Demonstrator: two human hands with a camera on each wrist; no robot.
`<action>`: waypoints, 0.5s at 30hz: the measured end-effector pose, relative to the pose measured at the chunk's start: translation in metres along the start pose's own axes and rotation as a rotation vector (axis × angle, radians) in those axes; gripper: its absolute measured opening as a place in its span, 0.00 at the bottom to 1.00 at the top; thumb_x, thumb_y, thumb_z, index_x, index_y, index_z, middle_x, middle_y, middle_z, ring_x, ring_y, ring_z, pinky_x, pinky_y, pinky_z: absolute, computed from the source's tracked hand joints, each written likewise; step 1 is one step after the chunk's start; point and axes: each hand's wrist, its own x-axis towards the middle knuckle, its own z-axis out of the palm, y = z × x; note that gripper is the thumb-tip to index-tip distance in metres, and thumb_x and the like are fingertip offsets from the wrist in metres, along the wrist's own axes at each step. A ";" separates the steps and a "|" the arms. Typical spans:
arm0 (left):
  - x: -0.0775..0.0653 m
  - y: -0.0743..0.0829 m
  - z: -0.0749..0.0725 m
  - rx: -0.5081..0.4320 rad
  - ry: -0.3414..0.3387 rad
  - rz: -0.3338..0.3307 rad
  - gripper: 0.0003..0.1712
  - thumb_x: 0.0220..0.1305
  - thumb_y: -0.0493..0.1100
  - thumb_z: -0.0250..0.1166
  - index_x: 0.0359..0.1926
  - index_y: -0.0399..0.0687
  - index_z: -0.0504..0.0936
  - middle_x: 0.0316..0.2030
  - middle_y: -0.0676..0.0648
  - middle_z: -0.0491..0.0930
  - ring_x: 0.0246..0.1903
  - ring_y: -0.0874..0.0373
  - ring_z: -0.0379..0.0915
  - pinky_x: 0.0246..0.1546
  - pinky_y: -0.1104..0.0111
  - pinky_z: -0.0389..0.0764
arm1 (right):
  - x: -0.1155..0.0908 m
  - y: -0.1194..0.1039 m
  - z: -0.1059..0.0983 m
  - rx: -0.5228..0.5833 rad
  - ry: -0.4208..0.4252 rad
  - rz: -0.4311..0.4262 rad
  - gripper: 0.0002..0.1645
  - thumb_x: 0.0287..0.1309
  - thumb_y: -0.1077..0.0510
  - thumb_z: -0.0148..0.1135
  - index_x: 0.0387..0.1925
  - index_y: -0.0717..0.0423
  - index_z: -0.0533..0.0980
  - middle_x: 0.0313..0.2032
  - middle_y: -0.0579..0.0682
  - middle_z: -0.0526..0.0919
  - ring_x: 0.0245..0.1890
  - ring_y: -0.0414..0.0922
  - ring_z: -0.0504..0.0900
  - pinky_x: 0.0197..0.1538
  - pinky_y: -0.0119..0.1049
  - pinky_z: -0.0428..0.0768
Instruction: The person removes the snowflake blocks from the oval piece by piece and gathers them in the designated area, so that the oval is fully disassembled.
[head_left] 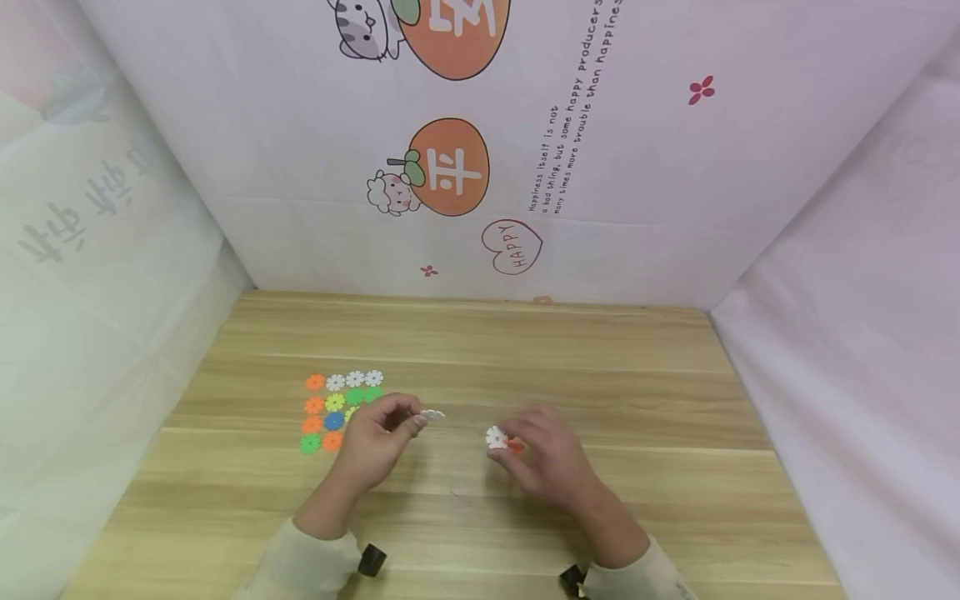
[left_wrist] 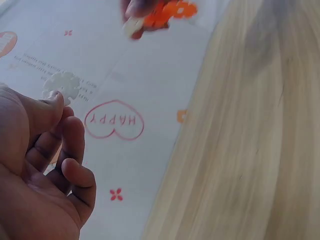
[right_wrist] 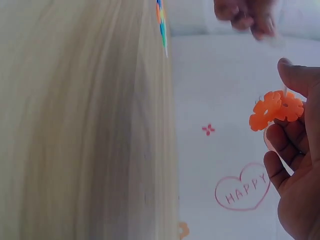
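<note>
My left hand (head_left: 371, 450) pinches a white notched snowflake disc (left_wrist: 61, 86) between thumb and fingertips, above the table. In the head view this disc appears nearly edge-on. Opposite it, my right hand (head_left: 551, 462) grips a small chain of snowflake discs: a white disc (head_left: 496, 437) at the thumb and two orange discs (right_wrist: 275, 109) joined to it. The two hands are apart, with the white pieces facing each other across a short gap. In the right wrist view the white disc of the chain is mostly edge-on behind the thumb.
Flat rows of loose snowflake discs (head_left: 334, 402) in orange, white, yellow, green and blue lie left on the wooden table (head_left: 600, 367); my left hand hides some. A printed white cloth (head_left: 615, 250) hangs behind the table, with more cloth at both sides.
</note>
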 end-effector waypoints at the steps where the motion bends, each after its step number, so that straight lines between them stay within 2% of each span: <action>1: 0.000 -0.001 -0.004 0.002 0.016 -0.015 0.03 0.67 0.39 0.72 0.37 0.52 0.86 0.30 0.51 0.82 0.28 0.56 0.76 0.27 0.69 0.78 | -0.001 0.002 -0.001 0.004 0.017 -0.004 0.15 0.60 0.49 0.76 0.43 0.55 0.86 0.40 0.44 0.89 0.42 0.44 0.82 0.47 0.41 0.80; 7: -0.003 -0.011 -0.013 0.032 -0.022 -0.109 0.03 0.68 0.44 0.72 0.38 0.53 0.87 0.32 0.51 0.83 0.29 0.53 0.74 0.28 0.69 0.76 | -0.001 0.004 -0.002 0.026 0.045 -0.024 0.15 0.62 0.48 0.74 0.42 0.54 0.87 0.39 0.43 0.89 0.40 0.42 0.82 0.47 0.38 0.77; 11: -0.009 -0.018 -0.017 0.062 0.020 -0.157 0.03 0.66 0.47 0.74 0.38 0.58 0.87 0.35 0.53 0.84 0.32 0.53 0.77 0.31 0.68 0.79 | -0.002 0.002 0.000 0.037 0.033 -0.012 0.15 0.62 0.48 0.74 0.43 0.53 0.87 0.39 0.42 0.89 0.40 0.42 0.81 0.46 0.38 0.77; 15: -0.015 -0.025 -0.024 0.098 0.056 -0.160 0.03 0.66 0.45 0.74 0.37 0.55 0.87 0.35 0.53 0.84 0.33 0.54 0.77 0.34 0.69 0.81 | -0.002 0.002 0.001 0.033 0.020 0.012 0.15 0.62 0.48 0.75 0.44 0.53 0.87 0.40 0.43 0.89 0.41 0.42 0.82 0.47 0.39 0.78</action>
